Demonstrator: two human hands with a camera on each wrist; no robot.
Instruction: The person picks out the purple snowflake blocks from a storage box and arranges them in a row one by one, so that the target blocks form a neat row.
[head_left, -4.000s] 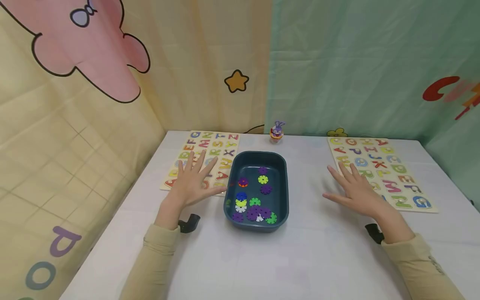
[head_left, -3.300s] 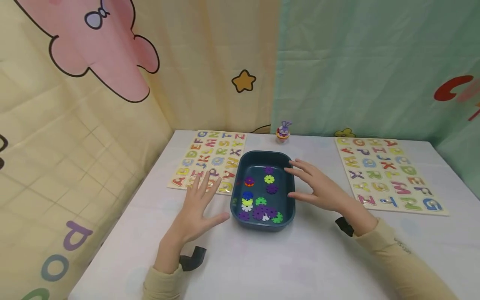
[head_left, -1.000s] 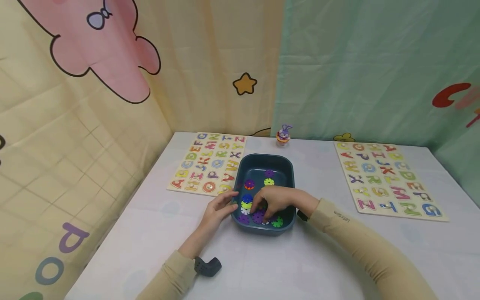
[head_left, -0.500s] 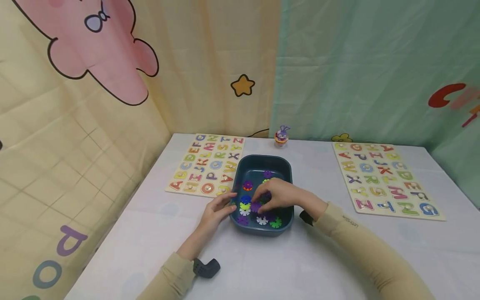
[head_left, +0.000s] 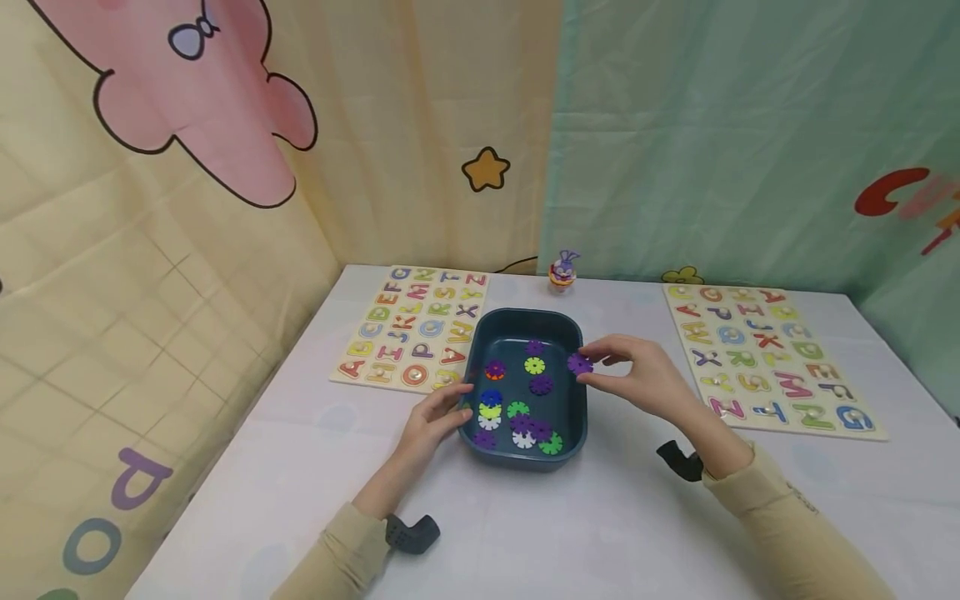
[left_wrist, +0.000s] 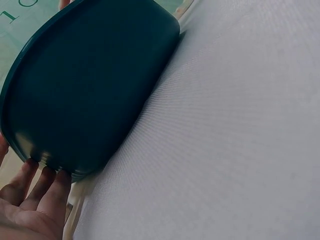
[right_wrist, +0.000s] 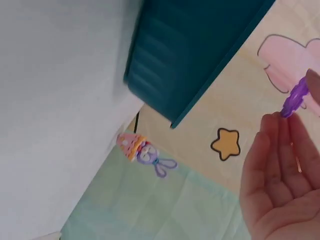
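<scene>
My right hand (head_left: 651,385) pinches a purple snowflake disc (head_left: 580,364) between thumb and fingertips, just over the right rim of a dark teal plastic tub (head_left: 486,329). In the right wrist view the disc (right_wrist: 296,97) shows edge-on at the fingertips. My left hand (head_left: 427,421) holds the tub's left side, thumb and index finger over the rim. Several of its fingertips (left_wrist: 61,176) press the outer wall in the left wrist view. Inside the tub lie several more notched discs, purple, green, yellow, white and blue, mostly toward the near end; a yellow disc (head_left: 534,366) lies farther back.
An alphabet board (head_left: 408,329) lies left of the tub, another alphabet board (head_left: 772,358) to the right. Behind the tub stands a small purple rabbit figure (head_left: 562,272). Printed curtains (head_left: 405,125) enclose the table's back and sides.
Both hands came in to the tub. The right hand reached among the discs, picked up a purple one and lifted it rightward to the rim. The left hand stayed at the tub's left side.
</scene>
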